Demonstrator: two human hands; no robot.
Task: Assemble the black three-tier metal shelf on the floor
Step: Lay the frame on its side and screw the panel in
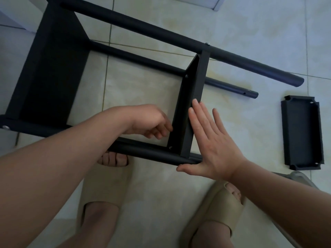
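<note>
Fixing the middle tray (195,83) of the black shelf (53,68)

The shelf lies sideways on the floor (232,24). The right hand (213,145) is flat, pushing the middle tray's outside. The left hand (148,120) is curled just inside it; what it pinches cannot be seen. It is best to hold the tray straight while tightening. The last tray (302,133) lies well to its right. No words show.

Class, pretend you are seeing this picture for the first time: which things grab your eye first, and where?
The black shelf frame lies on its side across the floor, upper left. At centre, the right hand rests flat against its second tier while the left hand reaches inside. A loose tier lies apart at right.
</note>
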